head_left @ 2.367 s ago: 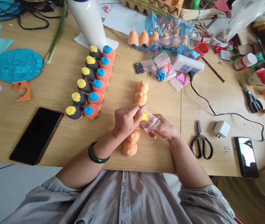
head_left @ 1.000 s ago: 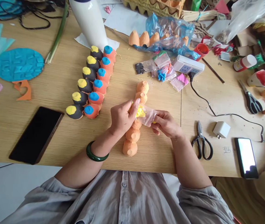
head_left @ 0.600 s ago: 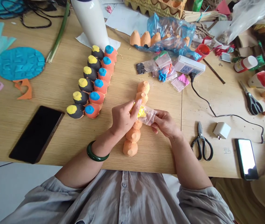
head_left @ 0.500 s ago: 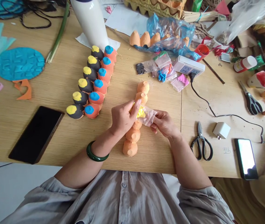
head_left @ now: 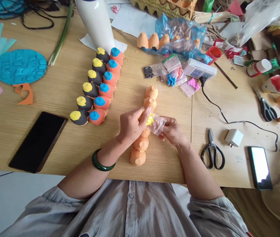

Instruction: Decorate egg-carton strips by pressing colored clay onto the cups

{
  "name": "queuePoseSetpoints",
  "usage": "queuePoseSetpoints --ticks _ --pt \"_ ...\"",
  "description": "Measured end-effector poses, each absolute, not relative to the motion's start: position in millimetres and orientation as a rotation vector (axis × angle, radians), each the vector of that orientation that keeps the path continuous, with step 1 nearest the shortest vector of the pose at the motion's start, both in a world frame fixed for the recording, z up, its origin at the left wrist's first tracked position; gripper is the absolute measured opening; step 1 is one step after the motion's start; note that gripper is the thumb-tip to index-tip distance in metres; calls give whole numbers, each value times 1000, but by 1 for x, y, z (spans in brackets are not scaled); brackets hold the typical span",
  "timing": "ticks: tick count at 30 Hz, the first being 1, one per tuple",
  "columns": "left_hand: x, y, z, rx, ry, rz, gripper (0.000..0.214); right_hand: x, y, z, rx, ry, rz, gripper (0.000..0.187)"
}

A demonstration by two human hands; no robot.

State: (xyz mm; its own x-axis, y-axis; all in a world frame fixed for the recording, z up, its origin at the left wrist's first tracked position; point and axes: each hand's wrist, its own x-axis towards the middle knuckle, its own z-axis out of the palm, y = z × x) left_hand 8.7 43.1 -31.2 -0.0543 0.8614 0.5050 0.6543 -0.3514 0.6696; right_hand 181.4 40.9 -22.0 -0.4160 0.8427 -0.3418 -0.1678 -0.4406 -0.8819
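My left hand [head_left: 131, 125] and my right hand [head_left: 172, 130] meet over a row of plain orange egg-carton cones [head_left: 140, 149] that lies on the wooden table [head_left: 56, 98]. My right hand grips a small clear plastic bag [head_left: 158, 123]. The fingers of my left hand pinch yellow clay [head_left: 150, 119] at the bag's mouth. A green bangle [head_left: 101, 163] circles my left wrist. To the left stands a double row of painted cones [head_left: 98, 87] with yellow and blue tops.
A black phone [head_left: 37, 141] lies front left, black scissors [head_left: 212, 151], a white charger [head_left: 234, 137] and a second phone [head_left: 260, 167] to the right. Small clay bags [head_left: 172, 72], a power strip [head_left: 199, 68] and a white bottle [head_left: 95, 23] stand behind. A blue disc [head_left: 19, 66] lies far left.
Both hands with the bag shifted slightly up the cone row and then held there. My left fingers keep working the yellow clay at the bag's mouth.
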Motion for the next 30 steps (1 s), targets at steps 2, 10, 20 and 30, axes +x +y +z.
queuePoseSetpoints --ticks 2,10,20,30 --pt "9 44 -31 1983 1638 1379 58 183 41 -21 -1081 -1033 1969 48" --pt "4 48 -29 1833 1684 1402 56 199 47 -10 -1041 -958 1973 35" --pt "0 50 -31 1867 1749 1333 57 193 51 -10 -1088 -827 1824 29" --pt "-1 49 -33 1907 1777 1425 51 198 41 5 -1084 -820 1799 11"
